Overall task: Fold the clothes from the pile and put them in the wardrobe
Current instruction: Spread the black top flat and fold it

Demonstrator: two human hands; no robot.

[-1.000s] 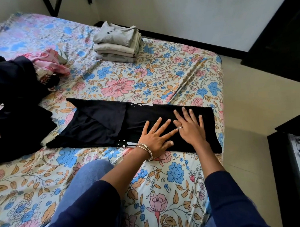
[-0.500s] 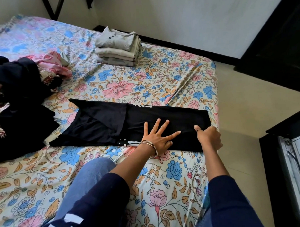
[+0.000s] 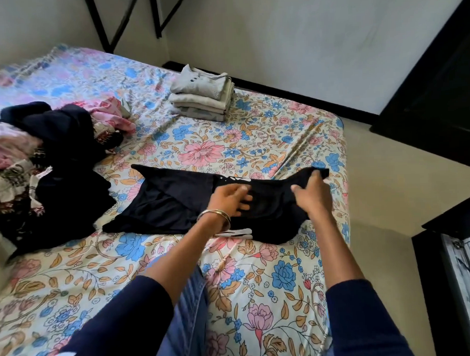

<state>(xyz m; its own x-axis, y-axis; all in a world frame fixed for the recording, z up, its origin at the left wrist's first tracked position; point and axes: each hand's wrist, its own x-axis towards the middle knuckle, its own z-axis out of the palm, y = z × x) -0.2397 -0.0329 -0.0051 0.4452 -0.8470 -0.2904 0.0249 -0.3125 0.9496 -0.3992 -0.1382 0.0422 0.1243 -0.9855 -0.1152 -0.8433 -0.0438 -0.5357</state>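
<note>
Two hands work the soft, limp black garment (image 3: pixel 176 204): right hand (image 3: pixel 313 192) pinches its hem end, lifted; left hand (image 3: pixel 230 196), fingers loosely spread, touches the middle.

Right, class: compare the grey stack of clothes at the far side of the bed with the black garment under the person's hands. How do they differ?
The grey stack is fully folded, several pieces squared up; the black garment is one piece, half folded. The stack sits untouched near the bed's far edge; the garment lies nearer, its end lifted by the right hand while the left hand rests on it. Both lie on the floral sheet.
</note>
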